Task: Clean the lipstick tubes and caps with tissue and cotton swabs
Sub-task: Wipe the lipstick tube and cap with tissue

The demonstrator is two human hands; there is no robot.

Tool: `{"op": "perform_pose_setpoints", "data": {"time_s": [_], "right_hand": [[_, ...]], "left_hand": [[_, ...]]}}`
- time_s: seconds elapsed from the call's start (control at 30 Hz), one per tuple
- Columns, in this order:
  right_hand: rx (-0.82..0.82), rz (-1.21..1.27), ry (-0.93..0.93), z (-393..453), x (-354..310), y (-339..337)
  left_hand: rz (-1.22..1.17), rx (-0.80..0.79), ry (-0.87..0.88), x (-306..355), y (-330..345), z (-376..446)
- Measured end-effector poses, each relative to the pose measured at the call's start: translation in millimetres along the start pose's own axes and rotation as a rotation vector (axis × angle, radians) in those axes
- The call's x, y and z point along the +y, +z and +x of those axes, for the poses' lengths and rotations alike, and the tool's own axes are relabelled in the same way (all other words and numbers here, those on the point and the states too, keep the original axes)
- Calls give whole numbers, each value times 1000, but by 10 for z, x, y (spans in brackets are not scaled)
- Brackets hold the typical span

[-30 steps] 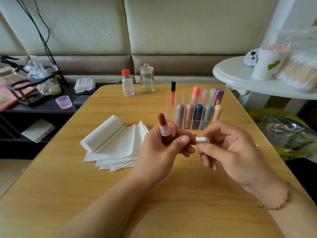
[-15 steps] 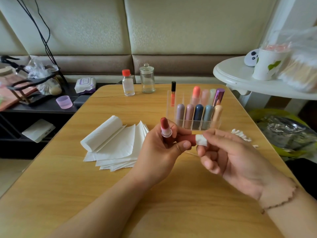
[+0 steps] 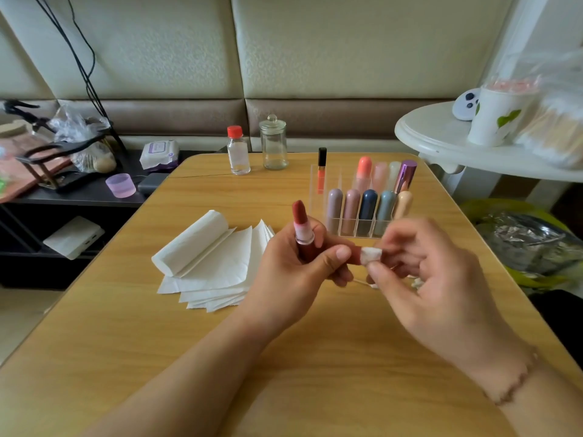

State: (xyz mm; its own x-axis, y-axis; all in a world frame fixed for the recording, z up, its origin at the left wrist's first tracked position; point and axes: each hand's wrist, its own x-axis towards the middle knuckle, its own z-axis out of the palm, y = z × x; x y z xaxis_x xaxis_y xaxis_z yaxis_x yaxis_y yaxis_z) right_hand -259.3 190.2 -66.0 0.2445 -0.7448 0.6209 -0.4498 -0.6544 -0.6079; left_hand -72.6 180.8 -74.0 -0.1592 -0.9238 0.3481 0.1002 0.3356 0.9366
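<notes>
Dark red lipstick tube [image 3: 303,238] and cap [image 3: 356,255] clutched in left grip [image 3: 295,269], right grip [image 3: 419,266] pinching white tissue wad [image 3: 371,256] at 3 o'clock, liable to smear the exposed bullet if tilted.

Wooden table [image 3: 220,357], tissues [image 3: 217,263], organizer [image 3: 362,222]

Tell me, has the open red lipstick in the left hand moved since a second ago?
No, barely. The lipstick sits upright in the left hand, just left of the clear organizer as before; the right hand works tissue at the cap.
</notes>
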Motion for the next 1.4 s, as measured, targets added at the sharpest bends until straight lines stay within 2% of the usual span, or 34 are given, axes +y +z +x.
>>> {"op": "perform_pose_setpoints", "data": {"time_s": [0.07, 0.1, 0.13, 0.2, 0.27, 0.37, 0.43, 0.5, 0.57, 0.6, 0.67, 0.77, 0.83, 1.0, 1.07, 1.13, 1.2, 1.27, 1.33, 1.4], "right_hand": [[-24, 583, 523, 75, -81, 0], [-61, 785, 723, 111, -97, -10], [-111, 892, 849, 134, -102, -23], [-200, 952, 907, 146, -121, -49], [-216, 938, 857, 141, -148, -47], [-145, 814, 729, 113, -146, -15], [-119, 557, 483, 83, -106, 31], [-99, 90, 80, 38, 14, 41], [-150, -251, -303, 14, 93, -15], [-181, -349, -424, 6, 114, -49], [-179, -443, -528, 18, 138, -104], [-84, -402, -518, 40, 150, -134], [-24, -254, -390, 41, 137, -107], [85, 603, 342, 122, -48, -125], [56, 814, 518, 140, -56, -151], [-29, 898, 610, 143, -67, -159], [-152, 861, 624, 114, -46, -142], [-285, 738, 537, 70, -39, -120], [-384, 396, 315, 8, -33, -81], [-483, -104, 52, -51, -6, -33]], "left_hand": [[14, 31, 17, -25, -1, 10], [17, 40, 19, -30, 1, 10], [22, 40, 20, -30, 2, 8], [46, 27, 19, -24, 18, -1], [47, 9, 4, -26, 31, -16], [57, -2, 4, -15, 33, -14], [42, -5, 1, 12, 31, -8], [26, -8, -30, 43, 25, -12], [10, -26, -70, 81, 39, -27], [-4, -32, -95, 93, 48, -30], [-41, -27, -134, 114, 63, -25], [-105, 1, -128, 112, 51, -3], [-162, 36, -117, 96, 23, 9], [-255, 155, -74, 43, -58, 52], [-308, 184, -57, 32, -86, 67], [-361, 202, -43, 24, -110, 80], [-400, 220, -33, 17, -124, 92], [-427, 245, -20, 12, -127, 105], [-448, 262, -9, 7, -128, 112], [-453, 261, -14, -1, -133, 110]]}}
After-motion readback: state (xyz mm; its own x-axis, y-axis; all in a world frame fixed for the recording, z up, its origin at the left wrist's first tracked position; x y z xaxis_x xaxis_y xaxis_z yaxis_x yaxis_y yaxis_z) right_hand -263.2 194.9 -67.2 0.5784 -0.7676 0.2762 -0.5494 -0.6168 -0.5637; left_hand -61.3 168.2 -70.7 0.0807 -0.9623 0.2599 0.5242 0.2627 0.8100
